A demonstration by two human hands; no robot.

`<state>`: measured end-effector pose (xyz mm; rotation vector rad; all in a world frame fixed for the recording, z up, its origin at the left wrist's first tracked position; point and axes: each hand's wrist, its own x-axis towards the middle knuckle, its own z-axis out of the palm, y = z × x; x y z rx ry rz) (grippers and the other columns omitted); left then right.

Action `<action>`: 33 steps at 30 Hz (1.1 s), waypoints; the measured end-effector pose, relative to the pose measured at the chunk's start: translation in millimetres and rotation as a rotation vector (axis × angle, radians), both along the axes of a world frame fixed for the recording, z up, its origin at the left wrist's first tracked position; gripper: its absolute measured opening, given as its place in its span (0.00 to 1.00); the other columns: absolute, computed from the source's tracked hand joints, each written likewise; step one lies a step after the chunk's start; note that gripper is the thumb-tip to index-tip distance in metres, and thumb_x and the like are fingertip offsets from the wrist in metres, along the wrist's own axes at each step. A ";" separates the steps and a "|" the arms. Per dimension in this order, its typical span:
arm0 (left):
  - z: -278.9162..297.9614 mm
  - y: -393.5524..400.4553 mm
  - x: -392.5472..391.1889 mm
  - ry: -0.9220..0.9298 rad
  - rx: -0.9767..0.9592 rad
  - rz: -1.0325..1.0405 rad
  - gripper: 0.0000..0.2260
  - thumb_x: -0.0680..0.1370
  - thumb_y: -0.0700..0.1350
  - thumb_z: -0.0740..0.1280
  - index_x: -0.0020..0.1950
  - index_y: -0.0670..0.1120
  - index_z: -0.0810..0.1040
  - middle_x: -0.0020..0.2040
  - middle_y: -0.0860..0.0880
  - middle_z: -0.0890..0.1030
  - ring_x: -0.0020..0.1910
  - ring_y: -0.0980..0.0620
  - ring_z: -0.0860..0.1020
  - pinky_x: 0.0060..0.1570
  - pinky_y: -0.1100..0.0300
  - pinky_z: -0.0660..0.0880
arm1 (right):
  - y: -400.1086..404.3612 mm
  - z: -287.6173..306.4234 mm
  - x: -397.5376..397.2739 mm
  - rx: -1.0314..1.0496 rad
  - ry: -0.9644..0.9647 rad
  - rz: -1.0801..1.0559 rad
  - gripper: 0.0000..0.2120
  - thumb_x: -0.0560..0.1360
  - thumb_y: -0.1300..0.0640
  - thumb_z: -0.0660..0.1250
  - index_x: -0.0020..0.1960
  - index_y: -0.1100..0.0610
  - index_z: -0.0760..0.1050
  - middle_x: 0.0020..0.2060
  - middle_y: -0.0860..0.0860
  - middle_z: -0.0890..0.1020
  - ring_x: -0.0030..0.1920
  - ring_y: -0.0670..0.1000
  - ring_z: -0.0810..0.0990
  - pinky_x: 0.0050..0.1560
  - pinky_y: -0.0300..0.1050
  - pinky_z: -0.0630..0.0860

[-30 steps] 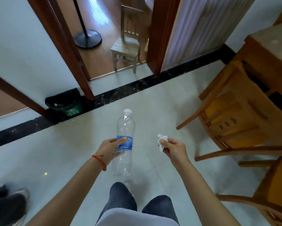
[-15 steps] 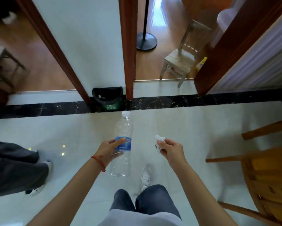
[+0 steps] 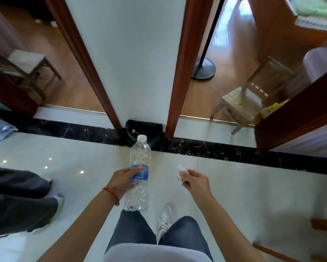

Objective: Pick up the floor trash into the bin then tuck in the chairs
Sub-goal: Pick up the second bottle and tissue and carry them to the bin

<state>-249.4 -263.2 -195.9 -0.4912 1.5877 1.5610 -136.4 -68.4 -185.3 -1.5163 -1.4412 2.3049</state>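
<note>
bin (image 3: 144, 127) now nearer and straight ahead behind the bottle (image 3: 139, 167), wooden dining chairs mostly out of view

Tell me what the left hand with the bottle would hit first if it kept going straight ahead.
Probably the black bin against the wall. The left hand holds the plastic bottle upright, its cap pointing at the bin, with only bare floor between; depth is hard to judge.

Your bottle (image 3: 139, 173) is in your left hand (image 3: 123, 181), the tissue (image 3: 181, 172) in your right hand (image 3: 195, 181); the bin (image 3: 144, 127) stands ahead against the wall (image 3: 132, 53), between two doorways.
</note>
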 end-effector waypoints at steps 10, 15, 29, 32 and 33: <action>-21.3 8.6 -113.9 -0.058 -0.013 0.029 0.15 0.71 0.46 0.69 0.53 0.37 0.77 0.52 0.36 0.80 0.52 0.39 0.79 0.55 0.48 0.75 | 24.5 -26.7 -127.3 0.042 -0.045 0.124 0.03 0.68 0.67 0.70 0.40 0.65 0.76 0.37 0.58 0.79 0.43 0.53 0.80 0.47 0.40 0.78; -38.4 7.6 -181.8 -0.056 -0.058 0.035 0.14 0.73 0.45 0.68 0.53 0.37 0.77 0.52 0.36 0.80 0.53 0.39 0.78 0.55 0.48 0.75 | 21.9 -46.9 -189.3 0.006 -0.074 0.065 0.03 0.67 0.68 0.68 0.39 0.63 0.75 0.34 0.56 0.78 0.42 0.52 0.80 0.49 0.41 0.78; -131.5 35.6 -261.4 -0.064 -0.119 0.158 0.05 0.75 0.42 0.65 0.45 0.42 0.78 0.46 0.41 0.79 0.45 0.46 0.77 0.53 0.53 0.73 | 36.9 -175.8 -291.0 -0.032 -0.209 0.131 0.05 0.66 0.69 0.68 0.32 0.63 0.76 0.34 0.58 0.77 0.37 0.51 0.76 0.47 0.44 0.78; -160.5 48.6 -267.0 -0.075 -0.115 0.165 0.04 0.75 0.42 0.65 0.45 0.42 0.78 0.45 0.41 0.80 0.45 0.46 0.77 0.54 0.51 0.73 | 44.3 -204.9 -304.2 -0.017 -0.210 0.148 0.07 0.65 0.69 0.69 0.30 0.63 0.75 0.33 0.57 0.76 0.36 0.50 0.75 0.43 0.41 0.77; -169.6 51.4 -268.4 -0.081 -0.118 0.168 0.05 0.75 0.43 0.66 0.45 0.42 0.78 0.45 0.41 0.80 0.45 0.46 0.77 0.55 0.50 0.73 | 46.5 -213.7 -308.5 -0.029 -0.203 0.142 0.07 0.65 0.70 0.68 0.30 0.63 0.75 0.33 0.57 0.76 0.36 0.50 0.75 0.42 0.40 0.77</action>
